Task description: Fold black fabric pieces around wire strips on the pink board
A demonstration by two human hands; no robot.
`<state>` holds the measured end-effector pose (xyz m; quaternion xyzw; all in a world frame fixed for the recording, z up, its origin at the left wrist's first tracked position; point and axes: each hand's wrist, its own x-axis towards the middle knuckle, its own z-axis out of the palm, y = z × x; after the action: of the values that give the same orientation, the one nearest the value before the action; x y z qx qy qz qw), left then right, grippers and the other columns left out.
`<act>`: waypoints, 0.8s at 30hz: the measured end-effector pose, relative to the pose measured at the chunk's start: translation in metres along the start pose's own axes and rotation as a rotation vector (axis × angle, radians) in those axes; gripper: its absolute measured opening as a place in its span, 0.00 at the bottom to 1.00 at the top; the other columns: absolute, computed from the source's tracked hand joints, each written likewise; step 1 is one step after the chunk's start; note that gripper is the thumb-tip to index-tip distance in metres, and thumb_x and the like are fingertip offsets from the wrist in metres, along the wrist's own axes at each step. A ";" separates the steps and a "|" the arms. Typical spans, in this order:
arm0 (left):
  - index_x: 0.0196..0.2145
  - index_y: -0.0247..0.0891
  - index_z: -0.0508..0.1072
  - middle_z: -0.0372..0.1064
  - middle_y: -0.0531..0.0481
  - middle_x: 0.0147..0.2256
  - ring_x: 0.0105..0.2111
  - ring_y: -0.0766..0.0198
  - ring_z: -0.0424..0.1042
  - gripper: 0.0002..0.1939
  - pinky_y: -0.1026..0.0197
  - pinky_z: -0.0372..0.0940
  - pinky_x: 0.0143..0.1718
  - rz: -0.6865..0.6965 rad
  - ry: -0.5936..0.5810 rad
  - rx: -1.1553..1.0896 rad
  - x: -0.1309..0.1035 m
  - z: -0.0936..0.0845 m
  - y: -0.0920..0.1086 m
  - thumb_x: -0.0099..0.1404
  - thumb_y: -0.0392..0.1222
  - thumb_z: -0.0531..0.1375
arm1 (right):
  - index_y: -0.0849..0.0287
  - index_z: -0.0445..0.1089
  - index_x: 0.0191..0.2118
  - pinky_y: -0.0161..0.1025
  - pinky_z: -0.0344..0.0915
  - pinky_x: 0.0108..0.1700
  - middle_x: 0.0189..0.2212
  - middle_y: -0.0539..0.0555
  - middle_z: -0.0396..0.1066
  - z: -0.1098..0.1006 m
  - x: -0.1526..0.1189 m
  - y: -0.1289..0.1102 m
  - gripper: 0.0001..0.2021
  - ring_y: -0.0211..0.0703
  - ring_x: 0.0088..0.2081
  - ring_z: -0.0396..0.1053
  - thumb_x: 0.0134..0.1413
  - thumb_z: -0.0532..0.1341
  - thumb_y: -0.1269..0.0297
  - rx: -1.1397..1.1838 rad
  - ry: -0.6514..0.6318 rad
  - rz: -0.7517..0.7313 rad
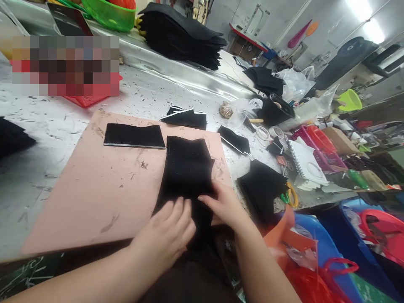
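Observation:
A black fabric piece (188, 168) lies over the right part of the pink board (126, 185), its near end hanging past the board's front edge. My left hand (172, 227) rests on the near part of this fabric, fingers bent and close together over it. Around the fabric's right edge is my right hand (224, 206), thumb on top and the other fingers partly hidden. To the left, a black fabric piece with a white lower edge (134, 135) lies flat on the board. Black pieces with white edges (187, 118) overlap the board's far side.
A stack of black pieces (263, 185) lies right of the board, beside orange-handled scissors (293, 194). One more white-edged piece (235, 139) is nearby. A tall black fabric stack (183, 35), a red basket (85, 100) and a green basket (110, 14) stand farther back.

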<state>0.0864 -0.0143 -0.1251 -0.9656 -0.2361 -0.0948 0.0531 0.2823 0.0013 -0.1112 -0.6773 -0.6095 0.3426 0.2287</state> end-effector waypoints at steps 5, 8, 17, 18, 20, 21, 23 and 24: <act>0.44 0.37 0.69 0.64 0.36 0.52 0.51 0.45 0.64 0.22 0.48 0.56 0.50 0.043 -0.053 -0.071 0.006 0.010 0.007 0.56 0.54 0.59 | 0.57 0.65 0.34 0.38 0.63 0.30 0.25 0.48 0.65 -0.010 -0.004 0.004 0.07 0.41 0.28 0.65 0.45 0.60 0.65 0.133 -0.052 0.063; 0.44 0.37 0.69 0.63 0.35 0.53 0.51 0.46 0.64 0.21 0.48 0.57 0.50 0.060 -0.107 -0.063 0.007 0.004 0.005 0.58 0.54 0.59 | 0.57 0.64 0.37 0.35 0.62 0.28 0.24 0.46 0.63 -0.018 -0.006 0.008 0.10 0.37 0.26 0.63 0.44 0.60 0.68 0.282 -0.105 0.087; 0.44 0.38 0.70 0.65 0.39 0.51 0.48 0.46 0.66 0.22 0.50 0.61 0.47 0.085 -0.136 -0.023 0.016 -0.005 0.000 0.57 0.54 0.59 | 0.57 0.64 0.36 0.35 0.61 0.27 0.20 0.43 0.63 -0.024 0.000 0.011 0.12 0.35 0.23 0.62 0.41 0.62 0.70 0.320 -0.089 0.138; 0.45 0.37 0.70 0.65 0.39 0.51 0.48 0.46 0.66 0.22 0.49 0.62 0.46 0.091 -0.135 -0.023 0.016 -0.004 0.000 0.57 0.54 0.58 | 0.57 0.64 0.36 0.35 0.61 0.27 0.20 0.43 0.63 -0.024 0.000 0.011 0.12 0.35 0.23 0.63 0.41 0.62 0.70 0.304 -0.087 0.134; 0.46 0.37 0.70 0.65 0.40 0.51 0.47 0.45 0.66 0.23 0.49 0.62 0.44 0.107 -0.132 -0.027 0.017 -0.004 -0.001 0.58 0.54 0.58 | 0.57 0.64 0.36 0.35 0.61 0.28 0.20 0.43 0.63 -0.024 -0.001 0.011 0.11 0.35 0.23 0.63 0.42 0.62 0.71 0.266 -0.077 0.127; 0.46 0.37 0.70 0.65 0.40 0.52 0.46 0.45 0.66 0.23 0.49 0.63 0.43 0.116 -0.133 -0.028 0.018 -0.005 -0.001 0.58 0.54 0.58 | 0.57 0.64 0.36 0.35 0.61 0.29 0.21 0.43 0.63 -0.024 -0.001 0.010 0.11 0.36 0.24 0.63 0.42 0.62 0.71 0.242 -0.068 0.119; 0.48 0.38 0.68 0.64 0.42 0.53 0.45 0.45 0.66 0.24 0.49 0.63 0.41 0.134 -0.150 -0.020 0.022 -0.007 -0.001 0.58 0.54 0.58 | 0.57 0.64 0.36 0.35 0.61 0.29 0.21 0.43 0.63 -0.022 -0.002 0.010 0.11 0.36 0.24 0.63 0.43 0.62 0.71 0.191 -0.058 0.094; 0.50 0.39 0.67 0.63 0.43 0.53 0.44 0.45 0.66 0.26 0.49 0.64 0.38 0.142 -0.167 -0.011 0.025 -0.008 -0.001 0.58 0.54 0.58 | 0.56 0.64 0.36 0.35 0.61 0.29 0.21 0.43 0.63 -0.022 -0.002 0.010 0.11 0.36 0.24 0.63 0.43 0.62 0.71 0.163 -0.057 0.079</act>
<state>0.1062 -0.0038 -0.1122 -0.9847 -0.1704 -0.0112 0.0345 0.3049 0.0005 -0.1036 -0.6701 -0.5586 0.4189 0.2519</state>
